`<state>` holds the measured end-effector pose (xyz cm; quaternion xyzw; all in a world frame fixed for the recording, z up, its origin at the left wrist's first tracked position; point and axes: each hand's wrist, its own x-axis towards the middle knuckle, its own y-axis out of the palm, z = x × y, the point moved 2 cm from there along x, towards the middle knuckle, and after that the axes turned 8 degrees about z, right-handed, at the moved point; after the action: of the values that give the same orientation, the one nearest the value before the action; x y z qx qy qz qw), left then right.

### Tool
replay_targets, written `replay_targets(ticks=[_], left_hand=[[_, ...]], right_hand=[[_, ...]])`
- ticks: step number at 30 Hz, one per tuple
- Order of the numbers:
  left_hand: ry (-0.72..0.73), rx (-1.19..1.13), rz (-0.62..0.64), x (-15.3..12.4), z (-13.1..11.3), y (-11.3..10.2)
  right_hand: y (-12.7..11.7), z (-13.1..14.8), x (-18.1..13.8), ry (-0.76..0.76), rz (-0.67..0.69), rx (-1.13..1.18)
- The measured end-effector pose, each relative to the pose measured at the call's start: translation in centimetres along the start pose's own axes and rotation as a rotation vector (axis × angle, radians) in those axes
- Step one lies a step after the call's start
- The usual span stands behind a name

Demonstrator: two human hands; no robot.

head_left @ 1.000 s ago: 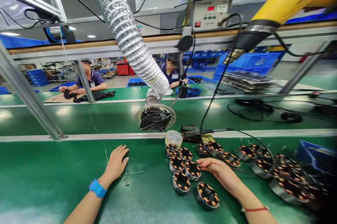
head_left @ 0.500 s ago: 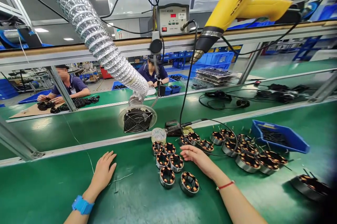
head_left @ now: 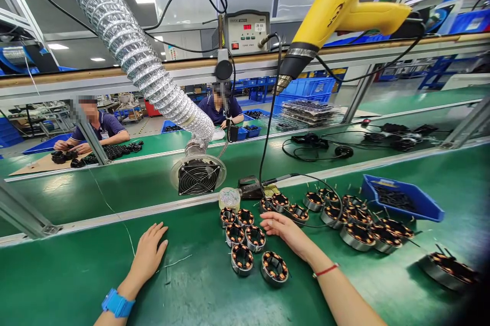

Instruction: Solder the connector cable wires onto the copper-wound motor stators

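Observation:
My left hand (head_left: 150,250) lies flat on the green bench with its fingers together and the thumb out, holding nothing. A thin pale wire (head_left: 176,261) lies just right of it. My right hand (head_left: 282,231) rests with fingers stretched beside a group of motor stators (head_left: 245,218), silver rings with copper windings; nothing shows in its grasp. One stator (head_left: 274,269) stands nearest me, below that hand. More stators (head_left: 358,235) are grouped farther right, and a lone one (head_left: 447,270) sits at the right edge.
A yellow heat gun (head_left: 333,9) hangs overhead. A silver duct (head_left: 145,60) ends in a fan (head_left: 199,179). A soldering iron's cable (head_left: 264,147) loops down near the stators. A blue bin (head_left: 401,198) holds dark parts. Two people work at the bench beyond.
The view has shifted slightly. Both hands stay in nearly the same place, and the stators have not moved on the bench.

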<state>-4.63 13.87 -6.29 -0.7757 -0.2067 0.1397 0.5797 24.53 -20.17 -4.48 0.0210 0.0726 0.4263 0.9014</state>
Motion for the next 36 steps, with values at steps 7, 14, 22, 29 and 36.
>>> replay_targets(ticks=[7, 14, 22, 29, 36], left_hand=[[0.003, -0.014, -0.015, 0.05, 0.16, 0.13], [0.001, 0.004, 0.001, 0.03, 0.01, 0.01], [0.026, -0.022, -0.053, 0.08, 0.22, 0.31], [0.024, -0.015, -0.031, 0.03, 0.18, 0.21], [0.030, -0.014, -0.052, 0.05, 0.36, 0.42]], right_hand=[[0.08, 0.20, -0.06, 0.002, -0.008, -0.015], [0.09, 0.18, 0.05, 0.000, -0.011, -0.019], [-0.05, 0.01, 0.10, -0.006, -0.007, -0.027], [-0.20, -0.20, 0.18, -0.003, -0.001, -0.031], [-0.15, -0.11, 0.09, 0.001, -0.009, -0.046]])
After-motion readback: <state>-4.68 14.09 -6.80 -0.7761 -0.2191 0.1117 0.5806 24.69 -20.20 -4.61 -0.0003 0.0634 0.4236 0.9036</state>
